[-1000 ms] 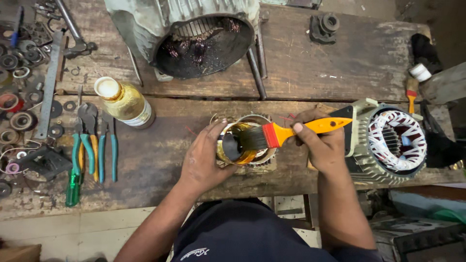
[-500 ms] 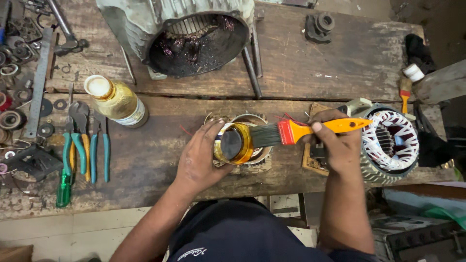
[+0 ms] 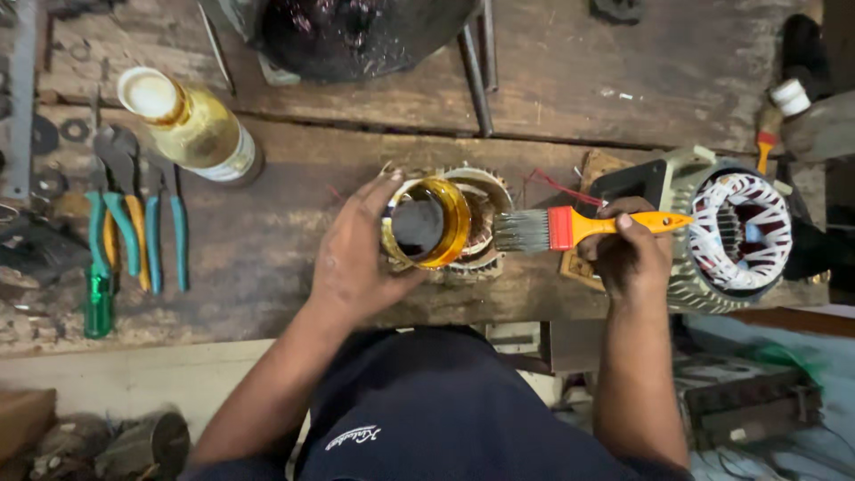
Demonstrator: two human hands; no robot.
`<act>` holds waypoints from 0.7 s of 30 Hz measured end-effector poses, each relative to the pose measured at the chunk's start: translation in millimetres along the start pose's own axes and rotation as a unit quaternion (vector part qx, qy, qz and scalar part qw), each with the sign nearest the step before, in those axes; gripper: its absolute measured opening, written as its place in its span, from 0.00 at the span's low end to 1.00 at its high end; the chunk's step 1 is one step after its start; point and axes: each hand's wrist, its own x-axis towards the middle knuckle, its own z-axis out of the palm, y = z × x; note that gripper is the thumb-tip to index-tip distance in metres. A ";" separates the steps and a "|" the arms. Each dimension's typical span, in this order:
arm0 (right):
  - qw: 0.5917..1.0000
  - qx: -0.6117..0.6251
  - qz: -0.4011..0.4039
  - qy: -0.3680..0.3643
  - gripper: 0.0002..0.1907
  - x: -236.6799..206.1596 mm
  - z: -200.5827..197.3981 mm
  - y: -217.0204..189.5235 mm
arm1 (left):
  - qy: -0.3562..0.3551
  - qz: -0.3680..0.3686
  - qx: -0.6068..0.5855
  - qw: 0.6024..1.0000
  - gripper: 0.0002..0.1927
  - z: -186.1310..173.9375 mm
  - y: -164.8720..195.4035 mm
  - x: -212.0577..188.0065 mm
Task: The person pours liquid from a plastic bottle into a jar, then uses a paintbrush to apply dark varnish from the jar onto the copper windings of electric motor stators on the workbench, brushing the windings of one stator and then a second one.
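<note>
Left hand, grip wrapped round an amber jar at mid desk, hiding most of the small stator beneath. Right hand, grip pinching an orange-handled brush, bristles just right of the jar. Far motor housing cut off by the frame; jar contents dark, hard to make out.

Orange-handled brush, amber jar, teal-handled pliers.
</note>
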 end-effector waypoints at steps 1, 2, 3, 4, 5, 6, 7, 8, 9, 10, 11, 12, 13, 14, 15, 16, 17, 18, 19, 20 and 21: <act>0.999 -0.036 0.006 0.013 0.12 -2.5 -2.5 0.5 | 0.001 -0.002 -0.005 1.000 0.53 -0.2 -2.2 -1.1; 0.997 -0.072 0.012 0.026 0.12 -5.2 -3.7 1.3 | 0.003 -0.003 -0.009 1.000 0.54 -0.7 -4.3 -1.9; 0.995 -0.101 0.011 0.023 0.11 -8.1 -4.0 2.2 | 0.005 -0.005 -0.013 1.000 0.54 -1.4 -6.0 -3.1; 0.991 -0.130 0.009 0.021 0.10 -11.8 -3.5 2.9 | 0.004 -0.007 -0.016 1.000 0.54 -2.1 -7.5 -3.8; 0.987 -0.158 0.006 0.018 0.10 -15.6 -2.3 3.5 | 0.003 -0.007 -0.019 1.000 0.54 -2.7 -8.8 -3.8; 0.984 -0.177 -0.001 0.021 0.09 -20.0 -0.7 4.1 | 0.002 -0.007 -0.022 1.000 0.54 -3.3 -9.2 -4.0; 0.981 -0.195 -0.009 0.025 0.08 -24.6 1.4 4.8 | 0.001 -0.007 -0.024 1.000 0.54 -3.6 -9.1 -3.9; 0.977 -0.212 -0.018 0.027 0.07 -27.9 3.5 5.5 | 0.000 -0.006 -0.026 1.000 0.54 -4.0 -8.9 -2.9; 0.974 -0.223 -0.032 0.019 0.07 -31.0 5.3 5.5 | 0.000 -0.006 -0.027 1.000 0.53 -4.0 -7.8 -2.0; 0.971 -0.234 -0.046 0.011 0.07 -34.1 6.9 5.8 | -0.003 -0.006 -0.030 1.000 0.54 -3.7 -6.3 -0.8; 0.968 -0.243 -0.062 0.003 0.07 -36.6 8.1 5.7 | -0.006 -0.004 -0.032 0.999 0.54 -2.8 -4.9 1.2; 0.968 -0.239 -0.070 -0.001 0.08 -38.8 9.3 6.2 | -0.009 0.000 -0.034 0.999 0.55 -1.4 -3.7 4.2; 0.969 -0.236 -0.078 -0.005 0.08 -40.5 10.2 7.2 | -0.011 0.002 -0.032 0.999 0.54 1.0 -2.7 8.1; 0.969 -0.234 -0.084 -0.009 0.09 -43.4 10.7 7.2 | -0.013 0.001 -0.033 0.999 0.54 4.7 -0.4 10.4; 0.965 -0.249 -0.083 -0.008 0.09 -46.5 11.1 7.4 | -0.014 0.001 -0.032 0.999 0.54 8.1 1.0 13.1; 0.962 -0.260 -0.086 -0.005 0.09 -49.1 12.1 8.8 | -0.017 0.007 -0.029 0.999 0.54 10.7 0.6 18.4; 0.959 -0.271 -0.087 0.002 0.10 -52.8 13.8 10.6 | -0.023 0.014 -0.028 0.999 0.54 13.2 0.6 23.2; 0.959 -0.270 -0.083 0.011 0.10 -56.5 15.6 12.4 | -0.034 0.018 -0.030 0.999 0.55 15.6 0.9 26.4; 0.959 -0.271 -0.078 0.023 0.10 -60.5 18.3 14.5 | -0.049 0.013 -0.045 0.998 0.54 17.2 0.0 30.6; 0.959 -0.271 -0.075 0.037 0.10 -65.2 22.0 16.9 | -0.067 0.010 -0.061 0.996 0.54 18.5 -1.9 36.2; 0.958 -0.271 -0.074 0.059 0.10 -70.9 26.8 19.5 | -0.085 0.011 -0.077 0.993 0.53 19.6 -4.5 42.6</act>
